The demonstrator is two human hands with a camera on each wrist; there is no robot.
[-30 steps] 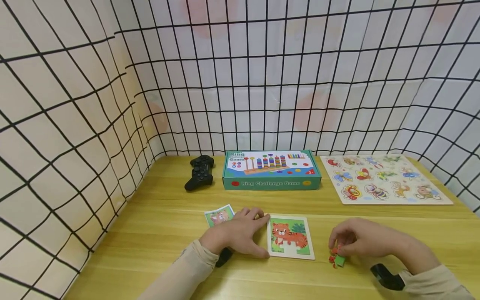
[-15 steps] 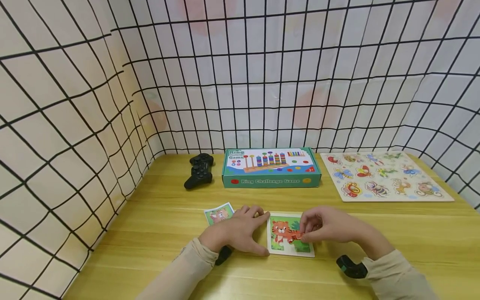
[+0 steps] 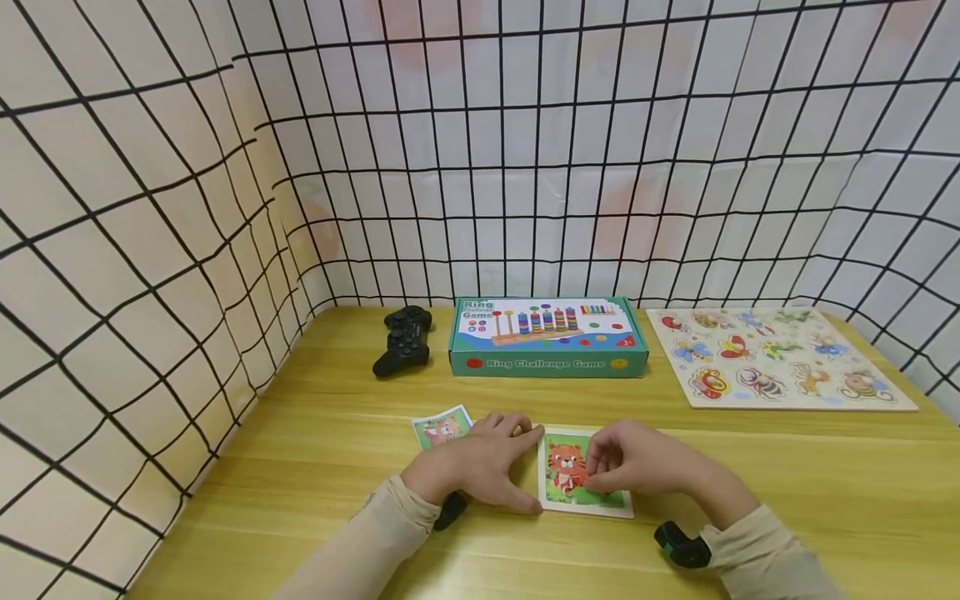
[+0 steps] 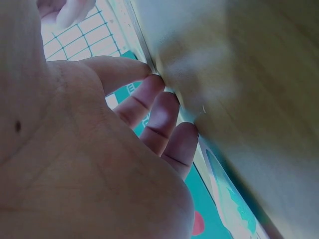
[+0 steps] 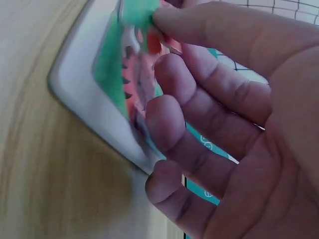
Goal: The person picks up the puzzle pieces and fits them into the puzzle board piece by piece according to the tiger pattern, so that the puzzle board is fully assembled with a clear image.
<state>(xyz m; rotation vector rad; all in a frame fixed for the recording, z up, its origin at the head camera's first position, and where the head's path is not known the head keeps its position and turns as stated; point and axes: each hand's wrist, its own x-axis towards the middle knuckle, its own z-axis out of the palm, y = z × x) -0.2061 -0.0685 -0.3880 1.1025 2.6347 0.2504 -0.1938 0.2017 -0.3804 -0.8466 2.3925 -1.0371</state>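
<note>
A square tiger jigsaw puzzle [image 3: 581, 507] in a pale frame lies flat on the table. My left hand [image 3: 480, 467] rests beside it, thumb and index finger spread along its left edge. The left wrist view shows those fingers loosely bent with their tips down on the table side. Over the puzzle's right part, my right hand [image 3: 637, 458] pinches a green and red puzzle piece [image 5: 137, 14] between thumb and index finger; its other fingers curl loosely below. That hand hides part of the tiger. A small printed tiger card [image 3: 441, 428] lies partly behind my left hand.
Along the back stand a black game controller [image 3: 405, 342], a green Ring Challenge Game box [image 3: 549, 364] and a wooden insect puzzle board [image 3: 776, 362]. A black wire grid [image 3: 480, 167] backed with white sheeting encloses the table at the back and sides.
My right hand has carried the piece leftward from the table onto the puzzle, covering the gap at the tiger's lower middle. My left hand has stayed at the puzzle's left edge.
</note>
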